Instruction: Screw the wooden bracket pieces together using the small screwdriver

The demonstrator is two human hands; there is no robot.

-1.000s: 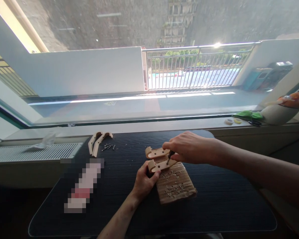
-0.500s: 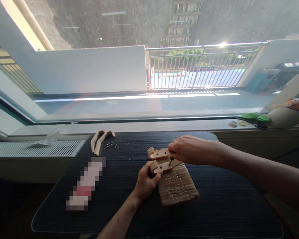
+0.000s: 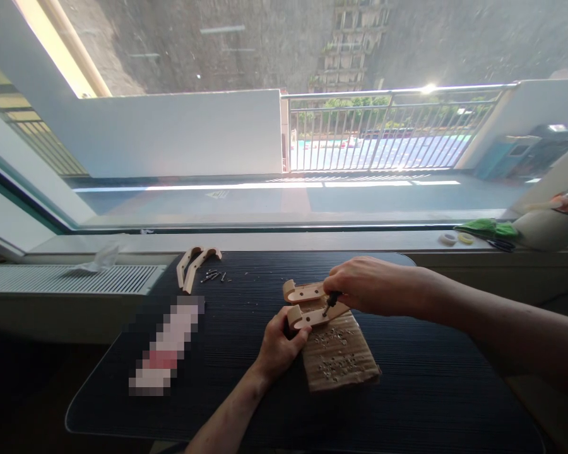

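Observation:
My left hand (image 3: 278,348) is closed around the curled end of the nearer wooden hook (image 3: 316,317), thumb at its near side. This hook lies on a corrugated cardboard block (image 3: 343,366) pitted with many small holes. Held in my right hand (image 3: 362,285) is a dark-handled screwdriver (image 3: 330,302), tilted, its tip down at a hole in the same hook. A second wooden hook (image 3: 303,292) lies just beyond, roughly parallel, also on the block; its right end is hidden behind my right hand.
Two more wooden hooks (image 3: 194,268) lie at the dark table's (image 3: 430,391) far left, with several loose screws (image 3: 213,275) beside them. A pixelated pale item (image 3: 168,347) is nearer. Tape rolls (image 3: 447,239) and a green cloth (image 3: 487,228) rest on the windowsill.
The view has shifted slightly, moving everything a little to the right. More of the screwdriver's handle shows below my right hand. My left hand stays on the nearer hook.

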